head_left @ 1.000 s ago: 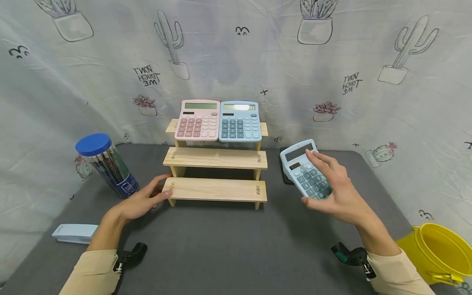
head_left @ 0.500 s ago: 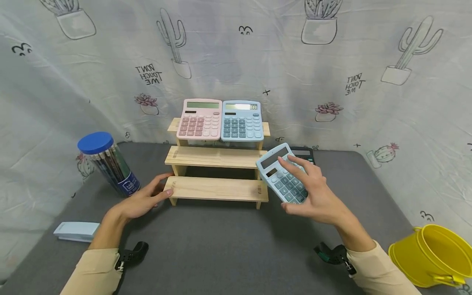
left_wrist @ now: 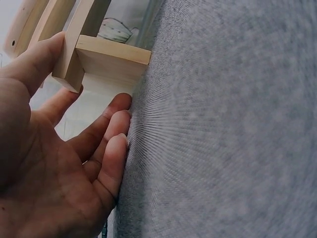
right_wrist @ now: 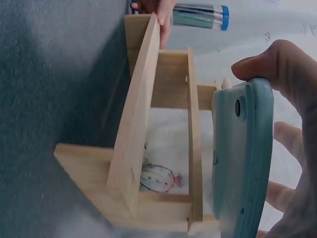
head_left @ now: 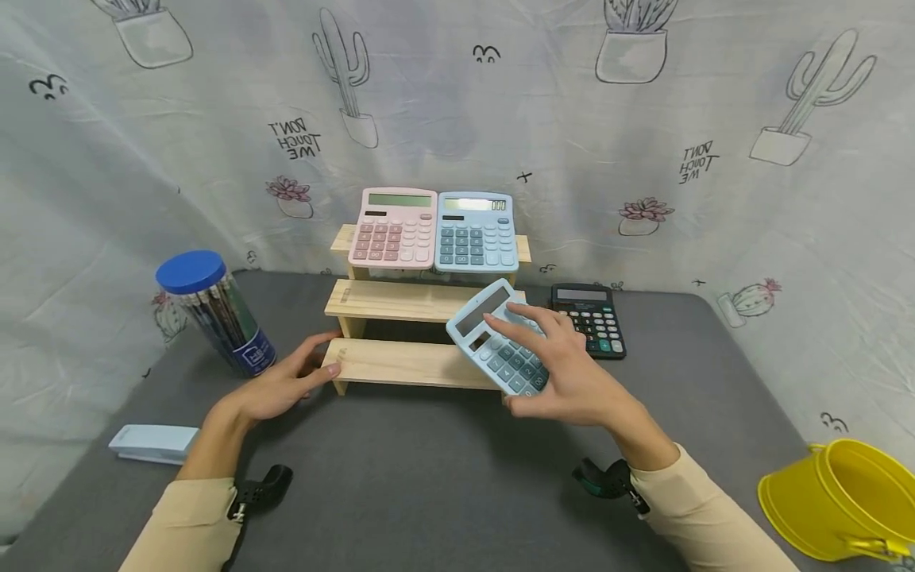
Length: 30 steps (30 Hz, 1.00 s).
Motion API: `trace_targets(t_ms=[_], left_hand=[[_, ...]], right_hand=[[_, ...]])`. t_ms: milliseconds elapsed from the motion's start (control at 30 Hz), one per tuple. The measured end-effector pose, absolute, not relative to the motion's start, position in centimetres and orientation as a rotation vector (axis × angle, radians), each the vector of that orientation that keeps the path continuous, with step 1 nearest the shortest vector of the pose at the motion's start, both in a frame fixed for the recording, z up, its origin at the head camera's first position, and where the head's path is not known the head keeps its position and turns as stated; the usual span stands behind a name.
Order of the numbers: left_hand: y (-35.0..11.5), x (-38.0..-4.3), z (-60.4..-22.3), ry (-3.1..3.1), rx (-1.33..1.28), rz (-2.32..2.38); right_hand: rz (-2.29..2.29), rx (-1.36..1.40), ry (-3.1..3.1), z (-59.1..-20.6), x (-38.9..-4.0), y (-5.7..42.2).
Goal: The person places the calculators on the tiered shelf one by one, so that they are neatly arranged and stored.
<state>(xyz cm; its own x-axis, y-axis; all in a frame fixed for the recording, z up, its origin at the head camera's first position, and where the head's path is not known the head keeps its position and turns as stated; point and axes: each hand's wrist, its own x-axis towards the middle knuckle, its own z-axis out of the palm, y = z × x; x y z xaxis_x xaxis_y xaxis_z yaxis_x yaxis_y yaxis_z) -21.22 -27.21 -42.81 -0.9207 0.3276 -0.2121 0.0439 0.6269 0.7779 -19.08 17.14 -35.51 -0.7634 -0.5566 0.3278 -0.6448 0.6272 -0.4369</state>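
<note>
One blue calculator (head_left: 500, 357) in right hand (head_left: 572, 375); fingers (head_left: 518, 334) hide some keys.

Far blue calculator (head_left: 476, 245), up past the right grip (head_left: 568, 367), shows 000 lol. Cloth (head_left: 443, 111) behind it says DON'T TOUCH backwards, twice. Jar label (head_left: 253, 353) beside the left grip (head_left: 275, 391): too small to read.

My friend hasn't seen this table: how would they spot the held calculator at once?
Find the three-step wooden stand on the grey table. In front of its right end, the right grip holds a light-blue calculator. Unlike the similar blue calculator on the top step, it is held askew.
</note>
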Motion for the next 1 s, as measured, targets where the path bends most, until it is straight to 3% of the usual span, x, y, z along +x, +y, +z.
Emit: trace_targets(t_ms=[1000], left_hand=[[-27.0, -21.2, -42.9, 2.508, 0.279, 1.212]], right_hand=[[0.793, 1.060, -2.723, -35.2, -22.3, 10.6]])
